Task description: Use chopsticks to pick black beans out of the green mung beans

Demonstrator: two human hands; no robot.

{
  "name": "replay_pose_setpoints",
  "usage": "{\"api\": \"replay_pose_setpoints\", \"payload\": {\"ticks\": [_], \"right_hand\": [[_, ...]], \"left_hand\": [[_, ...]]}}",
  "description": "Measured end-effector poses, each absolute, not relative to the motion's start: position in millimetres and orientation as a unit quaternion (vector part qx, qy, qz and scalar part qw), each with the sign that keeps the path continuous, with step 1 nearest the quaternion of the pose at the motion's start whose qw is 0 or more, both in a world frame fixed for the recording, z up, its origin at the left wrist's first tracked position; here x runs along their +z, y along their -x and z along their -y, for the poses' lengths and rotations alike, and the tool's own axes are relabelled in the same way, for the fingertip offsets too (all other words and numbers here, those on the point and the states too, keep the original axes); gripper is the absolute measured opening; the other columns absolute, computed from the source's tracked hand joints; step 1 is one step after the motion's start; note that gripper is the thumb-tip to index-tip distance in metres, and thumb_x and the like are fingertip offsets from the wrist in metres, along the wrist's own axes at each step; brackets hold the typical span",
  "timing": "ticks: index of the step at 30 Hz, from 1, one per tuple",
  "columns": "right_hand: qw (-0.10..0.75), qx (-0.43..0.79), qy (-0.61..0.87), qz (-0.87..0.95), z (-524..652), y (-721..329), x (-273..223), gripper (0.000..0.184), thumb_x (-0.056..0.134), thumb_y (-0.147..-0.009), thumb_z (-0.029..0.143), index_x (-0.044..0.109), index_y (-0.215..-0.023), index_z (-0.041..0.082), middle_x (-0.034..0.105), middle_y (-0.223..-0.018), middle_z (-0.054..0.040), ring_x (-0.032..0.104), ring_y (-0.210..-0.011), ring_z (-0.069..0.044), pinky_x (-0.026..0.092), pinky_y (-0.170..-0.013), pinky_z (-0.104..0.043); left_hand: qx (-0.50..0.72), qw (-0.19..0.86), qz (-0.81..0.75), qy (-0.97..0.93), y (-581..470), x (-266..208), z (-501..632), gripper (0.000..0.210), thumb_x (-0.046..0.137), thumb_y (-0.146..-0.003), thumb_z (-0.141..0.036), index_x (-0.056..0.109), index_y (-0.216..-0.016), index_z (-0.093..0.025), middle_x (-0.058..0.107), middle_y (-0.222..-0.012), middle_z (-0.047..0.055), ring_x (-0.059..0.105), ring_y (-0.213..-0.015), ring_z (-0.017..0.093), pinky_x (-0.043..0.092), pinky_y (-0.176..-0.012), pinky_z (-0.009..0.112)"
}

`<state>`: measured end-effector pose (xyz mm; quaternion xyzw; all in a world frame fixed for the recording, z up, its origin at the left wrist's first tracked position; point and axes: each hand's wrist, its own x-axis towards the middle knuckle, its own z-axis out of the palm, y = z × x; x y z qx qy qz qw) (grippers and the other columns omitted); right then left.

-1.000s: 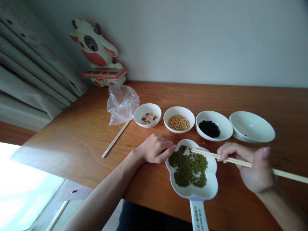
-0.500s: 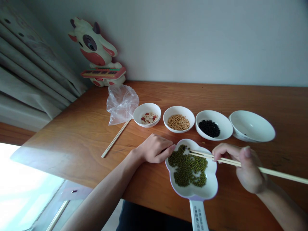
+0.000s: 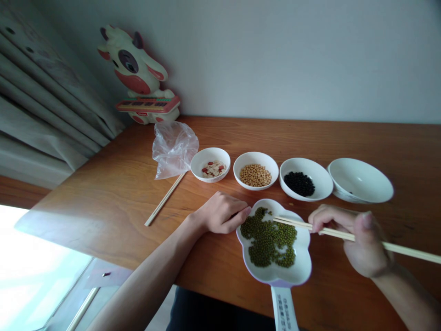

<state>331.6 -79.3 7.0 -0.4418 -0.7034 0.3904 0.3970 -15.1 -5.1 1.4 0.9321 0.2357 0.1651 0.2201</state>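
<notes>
Green mung beans (image 3: 264, 241) lie spread over the bottom of a white, lilac-rimmed, flower-shaped dish (image 3: 299, 271) whose handle points toward me. My left hand (image 3: 225, 214) is closed, its thumb and forefinger pinching the dish's upper left rim. A pair of wooden chopsticks (image 3: 332, 233) is in the grip of my right hand (image 3: 360, 236), right of the dish. The chopstick tips are close together over the upper part of the dish; whether a bean is between them I cannot tell.
Behind the dish stand white bowls: one with pale and red flakes (image 3: 214, 169), one with soybeans (image 3: 255, 175), one with black beans (image 3: 299, 184), and a larger bowl (image 3: 365, 177) with a dark speck. Spare chopsticks (image 3: 165, 200), a plastic bag (image 3: 175, 149) and a cow toy (image 3: 139, 78) are left.
My right hand has shifted a little to the right, drawing the chopstick tips slightly rightward over the dish. My left hand stays at the rim.
</notes>
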Motion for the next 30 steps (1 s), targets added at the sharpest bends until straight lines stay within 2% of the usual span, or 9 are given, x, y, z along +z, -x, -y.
{"api": "replay_pose_setpoints", "payload": {"ticks": [6, 10, 13, 17, 23, 30], "right_hand": [[0.342, 0.384, 0.420, 0.748, 76, -338, 19, 0.077, 0.018, -0.102, 0.075, 0.075, -0.088, 0.026, 0.076, -0.086, -0.0088, 0.068, -0.077, -0.029, 0.051, -0.068, -0.040], [0.340, 0.381, 0.416, 0.752, 78, -334, 25, 0.051, 0.034, -0.109, 0.052, 0.076, -0.092, 0.027, 0.078, -0.091, -0.0084, 0.072, -0.083, -0.029, 0.054, -0.074, -0.041], [0.347, 0.377, 0.416, 0.751, 79, -331, 26, 0.042, 0.039, -0.109, 0.043, 0.076, -0.094, 0.027, 0.078, -0.092, -0.0077, 0.073, -0.085, -0.028, 0.055, -0.075, -0.040], [0.350, 0.375, 0.414, 0.752, 79, -330, 25, 0.046, 0.037, -0.109, 0.046, 0.076, -0.094, 0.027, 0.079, -0.092, -0.0083, 0.073, -0.085, -0.029, 0.055, -0.076, -0.040], [0.335, 0.400, 0.417, 0.744, 79, -328, 24, 0.072, 0.023, -0.103, 0.073, 0.075, -0.092, 0.024, 0.076, -0.091, -0.0105, 0.071, -0.085, -0.030, 0.054, -0.076, -0.042], [0.326, 0.404, 0.416, 0.747, 81, -325, 25, 0.072, 0.019, -0.103, 0.074, 0.072, -0.092, 0.027, 0.075, -0.090, -0.0096, 0.068, -0.083, -0.031, 0.051, -0.075, -0.045]], "left_hand": [[0.165, 0.215, -0.240, -0.932, 16, 1, 5, 0.038, 0.038, -0.110, -0.031, 0.053, -0.077, -0.019, 0.065, -0.074, 0.003, 0.059, -0.065, 0.014, 0.041, -0.063, 0.030], [0.167, 0.218, -0.238, -0.932, 15, 2, 6, 0.038, 0.038, -0.109, -0.031, 0.052, -0.077, -0.019, 0.065, -0.074, 0.003, 0.058, -0.064, 0.014, 0.041, -0.063, 0.030], [0.169, 0.218, -0.237, -0.931, 15, 2, 6, 0.038, 0.037, -0.110, -0.031, 0.052, -0.077, -0.019, 0.064, -0.073, 0.003, 0.058, -0.064, 0.014, 0.041, -0.063, 0.030], [0.166, 0.219, -0.237, -0.932, 15, 2, 5, 0.039, 0.037, -0.110, -0.031, 0.051, -0.076, -0.019, 0.063, -0.072, 0.003, 0.058, -0.064, 0.014, 0.040, -0.063, 0.030], [0.166, 0.217, -0.237, -0.932, 15, 2, 6, 0.038, 0.037, -0.110, -0.031, 0.051, -0.076, -0.019, 0.064, -0.073, 0.003, 0.058, -0.064, 0.014, 0.040, -0.063, 0.030], [0.169, 0.217, -0.238, -0.932, 14, 3, 5, 0.037, 0.038, -0.109, -0.030, 0.052, -0.077, -0.019, 0.065, -0.074, 0.003, 0.059, -0.065, 0.014, 0.041, -0.063, 0.030]]}}
